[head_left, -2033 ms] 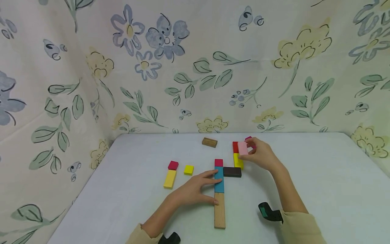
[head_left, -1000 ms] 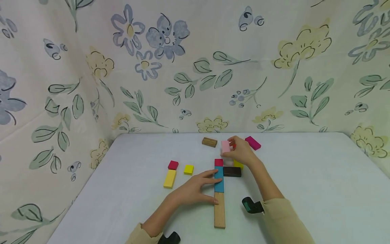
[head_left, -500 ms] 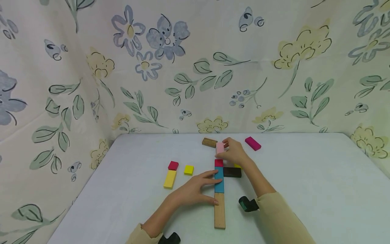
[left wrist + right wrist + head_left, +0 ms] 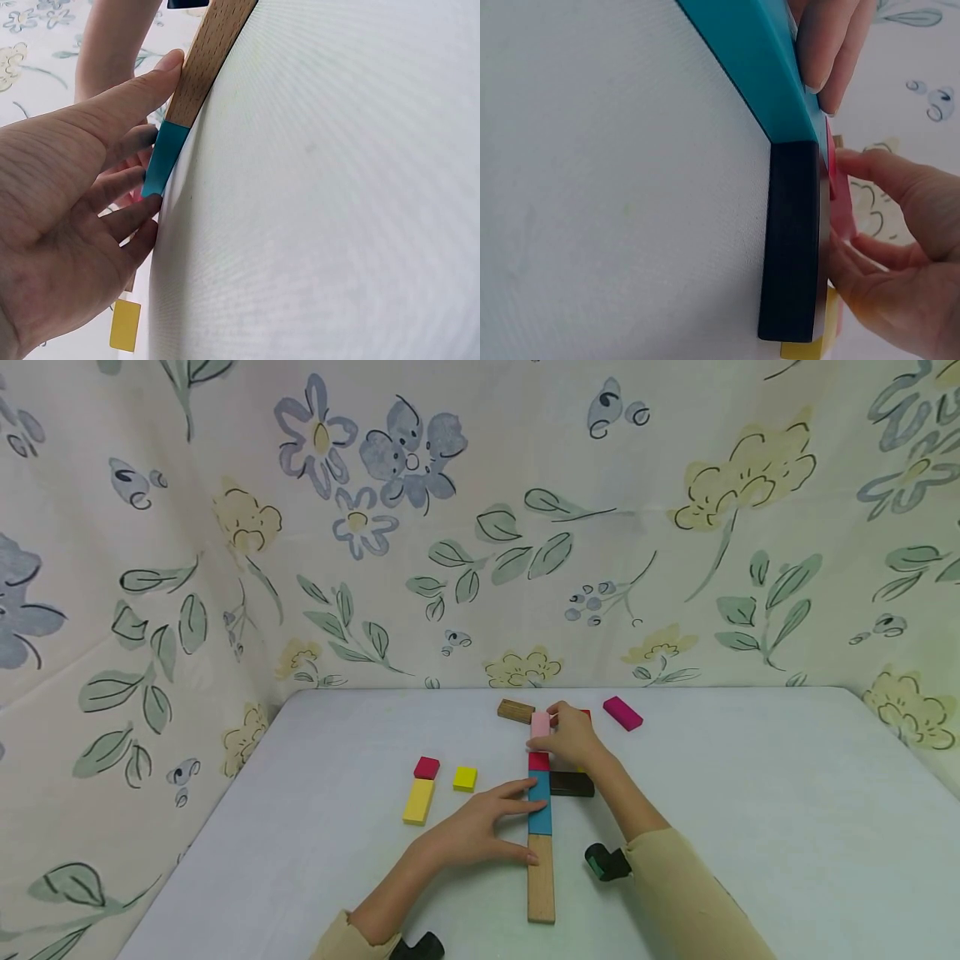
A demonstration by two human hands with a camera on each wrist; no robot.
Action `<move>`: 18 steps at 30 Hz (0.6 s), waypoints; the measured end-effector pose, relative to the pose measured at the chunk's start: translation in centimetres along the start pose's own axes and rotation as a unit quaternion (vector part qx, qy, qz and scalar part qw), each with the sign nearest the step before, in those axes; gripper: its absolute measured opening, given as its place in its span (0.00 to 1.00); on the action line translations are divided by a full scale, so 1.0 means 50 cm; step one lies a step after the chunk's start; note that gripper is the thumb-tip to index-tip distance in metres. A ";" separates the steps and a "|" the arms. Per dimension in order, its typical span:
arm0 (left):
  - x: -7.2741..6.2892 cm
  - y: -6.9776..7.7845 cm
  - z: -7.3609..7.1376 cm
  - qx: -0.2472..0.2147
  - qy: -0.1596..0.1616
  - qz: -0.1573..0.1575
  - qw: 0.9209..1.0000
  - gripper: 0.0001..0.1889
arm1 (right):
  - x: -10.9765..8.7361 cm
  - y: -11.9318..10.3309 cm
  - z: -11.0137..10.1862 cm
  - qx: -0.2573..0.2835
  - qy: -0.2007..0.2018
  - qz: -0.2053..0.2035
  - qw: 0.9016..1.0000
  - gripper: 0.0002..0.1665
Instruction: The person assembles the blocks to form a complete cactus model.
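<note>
In the head view my right hand (image 4: 576, 737) pinches a light pink block (image 4: 540, 725) between thumb and fingers, just beyond the crimson block (image 4: 538, 761). Whether the two blocks touch is unclear. Crimson, a blue block (image 4: 539, 822) and a long wooden block (image 4: 541, 889) lie end to end in a straight row. My left hand (image 4: 476, 827) rests along that row with fingers spread, its thumb on the wooden block and fingertips on the blue one. A black block (image 4: 572, 784) juts rightward from the blue block's far end. The right wrist view shows the pink block (image 4: 843, 202) between fingertips.
Behind the right hand, a red block (image 4: 587, 716) and a yellow block are mostly hidden. A brown block (image 4: 516, 710) and a magenta block (image 4: 622, 713) lie at the back. Leftward are a yellow square (image 4: 465, 778), a crimson block (image 4: 427, 767) and a yellow block (image 4: 418, 802).
My right hand has carried the pink block leftward from above the red and yellow blocks to the far end of the row, then slightly lower. The left hand stays put.
</note>
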State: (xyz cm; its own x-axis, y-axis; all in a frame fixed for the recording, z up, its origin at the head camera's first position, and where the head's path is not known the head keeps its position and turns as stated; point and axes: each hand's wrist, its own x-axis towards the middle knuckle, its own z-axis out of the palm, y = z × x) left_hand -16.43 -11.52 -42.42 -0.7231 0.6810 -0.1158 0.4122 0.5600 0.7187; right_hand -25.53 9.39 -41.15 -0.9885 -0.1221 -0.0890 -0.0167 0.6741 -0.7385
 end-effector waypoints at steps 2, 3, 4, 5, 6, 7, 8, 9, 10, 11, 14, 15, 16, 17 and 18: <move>0.001 0.000 0.000 0.000 0.000 -0.004 1.000 0.36 | 0.001 0.000 0.000 -0.008 -0.001 -0.005 1.000 0.41; 0.001 0.000 0.001 0.001 0.000 -0.006 1.000 0.36 | 0.002 0.000 -0.001 -0.012 -0.002 -0.007 1.000 0.40; 0.001 0.000 0.001 0.000 0.000 -0.007 1.000 0.36 | 0.002 0.001 -0.001 -0.016 -0.002 -0.009 1.000 0.40; 0.001 0.001 0.000 0.000 0.000 -0.009 1.000 0.36 | 0.003 0.001 -0.001 -0.020 -0.003 -0.010 1.000 0.40; 0.001 0.001 0.000 0.000 -0.001 -0.010 1.000 0.36 | 0.003 0.001 -0.001 -0.023 -0.003 -0.011 1.000 0.39; 0.001 0.001 0.000 -0.001 -0.001 -0.010 1.000 0.36 | 0.003 0.001 -0.001 -0.025 -0.004 -0.011 1.000 0.39; 0.001 0.001 0.000 0.000 -0.001 -0.010 1.000 0.36 | 0.003 0.001 -0.001 -0.025 -0.005 -0.011 1.000 0.39; 0.000 0.002 0.000 -0.001 -0.001 -0.010 1.000 0.36 | 0.003 0.001 -0.001 -0.025 -0.005 -0.012 1.000 0.39; 0.000 0.002 0.000 -0.002 -0.002 -0.010 1.000 0.36 | 0.003 0.001 -0.001 -0.023 -0.007 -0.010 1.000 0.40; -0.001 0.002 0.000 -0.002 -0.002 -0.009 1.000 0.36 | 0.004 0.000 -0.001 -0.022 -0.008 -0.011 1.000 0.40; -0.001 0.001 0.000 -0.002 -0.001 -0.003 1.000 0.35 | 0.006 0.001 -0.001 -0.016 -0.009 -0.010 1.000 0.39; -0.001 0.000 0.000 -0.002 0.000 -0.001 1.000 0.35 | 0.007 0.001 -0.001 -0.015 -0.009 -0.009 1.000 0.39; -0.001 0.000 0.000 -0.002 0.000 0.001 1.000 0.35 | 0.008 0.002 -0.001 -0.014 -0.009 -0.009 1.000 0.38; -0.001 0.000 0.000 -0.002 0.001 0.002 1.000 0.35 | 0.008 0.002 -0.001 -0.014 -0.008 -0.010 1.000 0.37; -0.001 0.000 0.000 -0.001 0.002 0.003 1.000 0.35 | 0.008 0.003 0.000 -0.013 -0.007 -0.009 1.000 0.36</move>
State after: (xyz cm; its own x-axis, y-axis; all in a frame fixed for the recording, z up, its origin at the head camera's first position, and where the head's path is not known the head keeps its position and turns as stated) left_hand -16.40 -11.57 -42.41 -0.7223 0.6830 -0.1084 0.4159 0.5543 0.7210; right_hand -25.94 9.44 -41.28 -0.9857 -0.1451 -0.0860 -0.0385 0.6901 -0.7227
